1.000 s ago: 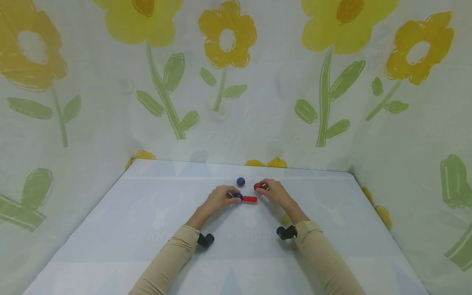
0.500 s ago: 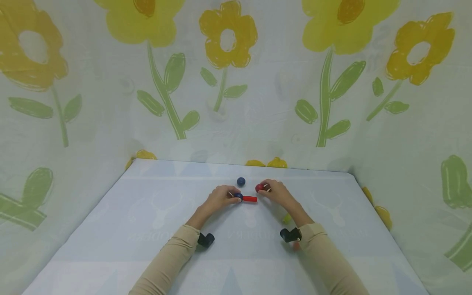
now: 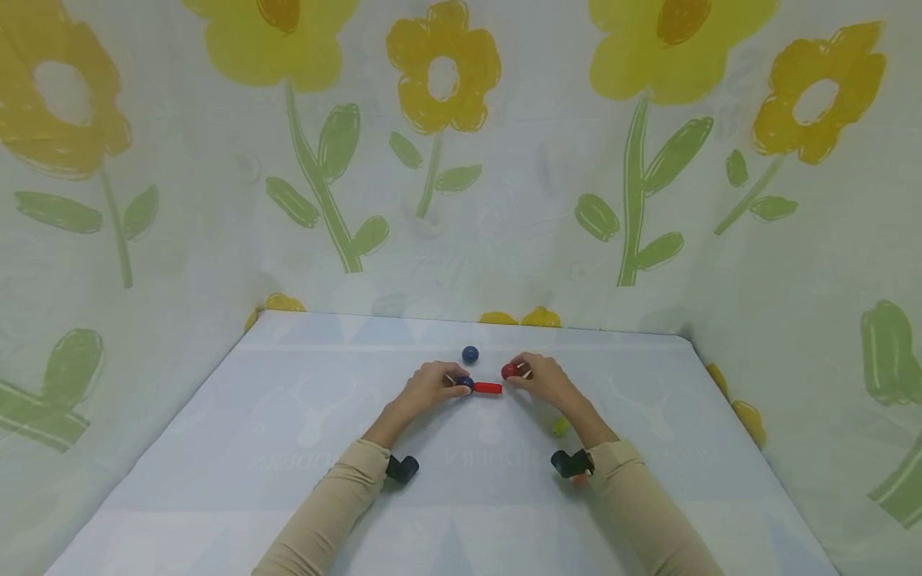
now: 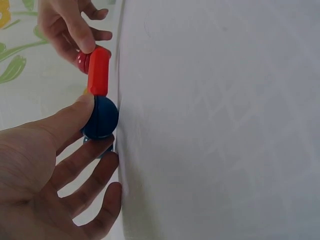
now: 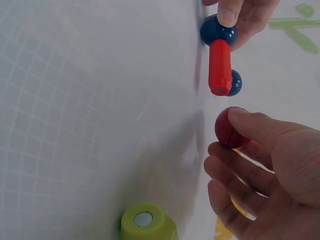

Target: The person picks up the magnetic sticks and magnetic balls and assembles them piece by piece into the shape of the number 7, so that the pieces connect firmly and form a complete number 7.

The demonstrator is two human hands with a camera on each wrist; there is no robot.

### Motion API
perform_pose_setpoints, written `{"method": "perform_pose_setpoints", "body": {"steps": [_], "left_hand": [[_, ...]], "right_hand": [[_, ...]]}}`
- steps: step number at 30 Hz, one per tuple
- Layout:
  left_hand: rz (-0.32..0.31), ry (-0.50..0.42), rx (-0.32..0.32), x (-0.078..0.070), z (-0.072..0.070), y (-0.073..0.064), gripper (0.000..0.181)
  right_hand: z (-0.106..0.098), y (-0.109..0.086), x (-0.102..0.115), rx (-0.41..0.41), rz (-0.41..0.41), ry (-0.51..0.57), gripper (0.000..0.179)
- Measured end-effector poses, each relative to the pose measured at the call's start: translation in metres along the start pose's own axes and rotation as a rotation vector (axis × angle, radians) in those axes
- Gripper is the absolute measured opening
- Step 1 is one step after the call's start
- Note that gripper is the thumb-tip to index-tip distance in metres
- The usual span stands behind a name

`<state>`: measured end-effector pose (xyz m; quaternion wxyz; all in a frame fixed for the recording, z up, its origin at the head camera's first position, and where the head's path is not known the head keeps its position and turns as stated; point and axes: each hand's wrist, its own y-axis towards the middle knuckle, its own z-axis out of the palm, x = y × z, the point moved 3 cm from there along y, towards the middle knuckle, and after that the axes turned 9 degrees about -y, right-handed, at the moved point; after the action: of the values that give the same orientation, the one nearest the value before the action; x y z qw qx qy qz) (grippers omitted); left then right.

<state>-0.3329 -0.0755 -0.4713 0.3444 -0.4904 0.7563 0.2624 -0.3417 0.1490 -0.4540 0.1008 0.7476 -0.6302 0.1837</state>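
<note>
Between thumb and fingers my left hand (image 3: 430,386) pinches a dark blue ball (image 4: 102,117). A red rod (image 3: 488,388) is joined to that ball and points toward the right hand. My right hand (image 3: 540,376) pinches a dark red ball (image 5: 230,127) by thumb and fingertips, just off the rod's free end. In the right wrist view a gap shows between the red ball and the rod (image 5: 220,67). A second blue ball (image 3: 471,354) lies on the table behind the rod, partly hidden by it in the right wrist view.
A yellow-green rod (image 3: 560,426) with a silver disc in its end lies by the right forearm. An orange piece (image 3: 579,480) is partly covered by the black camera (image 3: 571,462) on the right wrist. Flower-printed cloth (image 3: 504,240) rises behind the white table (image 3: 288,480).
My right hand has shifted slightly to the right and nearer the body with the red ball, uncovering more of the yellow-green rod. The left hand and its blue ball stay in place.
</note>
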Motion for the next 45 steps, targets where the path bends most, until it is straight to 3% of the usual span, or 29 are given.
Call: {"method": "perform_pose_setpoints", "body": {"steps": [15,45], "left_hand": [[0.009,0.007,-0.004,0.000,-0.001,0.000,0.030],[0.004,0.000,-0.010,-0.001,0.000,-0.001,0.029]], "right_hand": [[0.002,-0.010,-0.003,-0.003,-0.047,-0.011,0.031],[0.002,-0.020,-0.001,0.012,-0.019,-0.076,0.033]]}}
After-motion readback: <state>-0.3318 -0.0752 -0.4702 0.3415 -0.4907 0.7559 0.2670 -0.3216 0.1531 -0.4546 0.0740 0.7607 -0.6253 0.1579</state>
